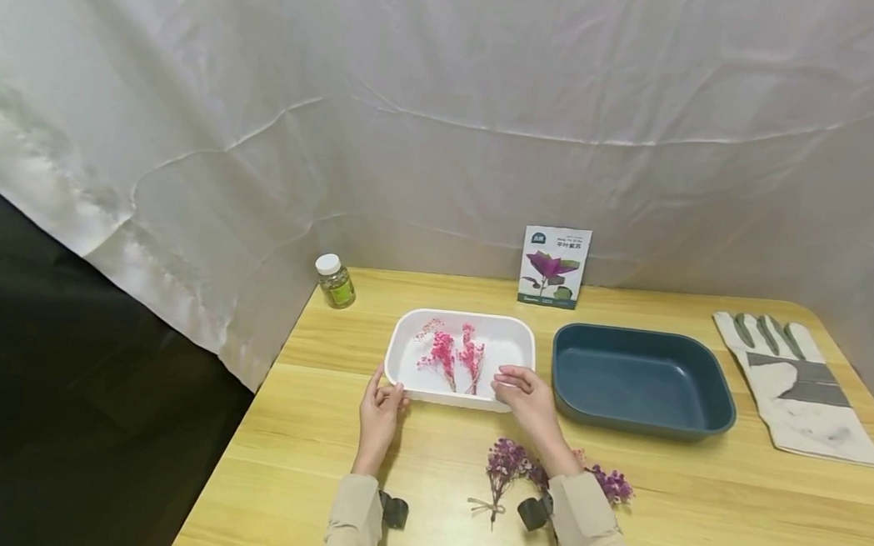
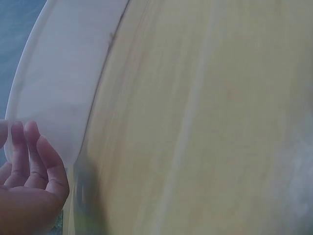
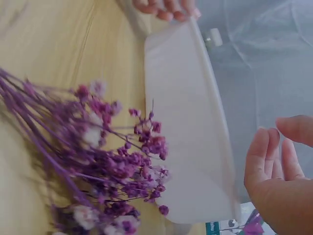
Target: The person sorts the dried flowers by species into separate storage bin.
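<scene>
Pink dried flower sprigs [image 1: 444,355] lie in a white tray [image 1: 512,334]. At the tray's front left corner my left hand [image 1: 380,416] grips the rim, its fingers [image 2: 49,152] against the tray wall. Over the front right part of the tray hovers my right hand [image 1: 530,402], with fingers loosely bent. The right wrist view shows its thumb close to the fingertips and nothing visible between them. Purple dried flowers [image 3: 117,161] lie on the table in front of the tray, partly hidden by my right forearm. One small purple bunch [image 1: 503,469] is tied with twine.
To the tray's right stands a dark blue basin [image 1: 640,386]. A pair of white and grey work gloves [image 1: 805,396] lies farther right. A seed packet [image 1: 553,266] leans on the back curtain. A small jar with a white lid [image 1: 336,282] stands at the back left.
</scene>
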`<action>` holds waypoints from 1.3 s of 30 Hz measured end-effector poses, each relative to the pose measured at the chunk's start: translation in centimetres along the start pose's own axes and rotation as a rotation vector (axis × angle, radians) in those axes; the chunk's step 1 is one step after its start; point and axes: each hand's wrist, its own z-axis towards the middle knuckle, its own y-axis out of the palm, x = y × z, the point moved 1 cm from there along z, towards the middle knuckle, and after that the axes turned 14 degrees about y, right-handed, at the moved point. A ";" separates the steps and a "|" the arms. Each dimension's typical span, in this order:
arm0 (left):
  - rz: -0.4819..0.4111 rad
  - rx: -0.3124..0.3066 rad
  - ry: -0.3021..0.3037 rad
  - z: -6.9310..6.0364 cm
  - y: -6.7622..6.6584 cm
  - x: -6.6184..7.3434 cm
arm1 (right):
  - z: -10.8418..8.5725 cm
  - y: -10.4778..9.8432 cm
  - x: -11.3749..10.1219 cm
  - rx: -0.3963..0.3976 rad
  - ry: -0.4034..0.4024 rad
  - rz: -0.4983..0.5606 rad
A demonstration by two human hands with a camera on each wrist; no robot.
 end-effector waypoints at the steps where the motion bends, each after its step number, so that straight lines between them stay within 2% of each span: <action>1: 0.000 0.002 -0.001 0.0 0.0 0.0 | -0.4 -0.2 0.1 0.002 0.014 0.014; 11: 0.008 -0.005 0.009 0.0 -0.1 0.0 | -4.6 -2.5 1.5 -0.006 0.105 0.125; 16: -0.002 0.003 0.012 -0.1 -0.2 0.0 | -6.4 -3.9 2.7 0.008 0.163 0.144; 21: -0.002 0.005 0.018 -0.1 -0.2 0.1 | -7.4 -5.4 3.4 0.029 0.185 0.173; 26: -0.012 -0.017 0.007 -0.1 0.0 0.2 | -7.7 -6.9 3.2 0.062 0.178 0.194; 32: -0.015 -0.023 0.011 -0.1 0.0 0.2 | -8.2 -8.7 3.0 0.055 0.154 0.136; 39: -0.020 -0.018 0.005 0.0 0.0 0.2 | -9.3 -10.4 5.0 0.064 0.264 -0.050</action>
